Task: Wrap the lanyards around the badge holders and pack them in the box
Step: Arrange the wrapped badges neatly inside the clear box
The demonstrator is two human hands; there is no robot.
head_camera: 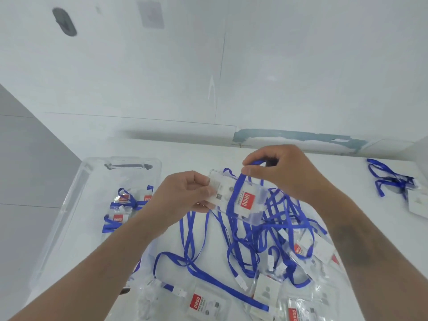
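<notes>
My left hand (187, 195) pinches the left edge of a clear badge holder (243, 200) with a red label, held above the table. One turn of its blue lanyard (234, 198) crosses the holder's face. My right hand (280, 172) pinches that lanyard just above the holder's top edge. A clear plastic box (76, 205) stands at the left with a few wrapped badge holders (122, 212) inside.
A tangle of blue lanyards and several unwrapped badge holders (266, 262) covers the white table below my hands. Another badge holder with a bunched lanyard (398, 184) lies at the far right. A white wall runs behind the table.
</notes>
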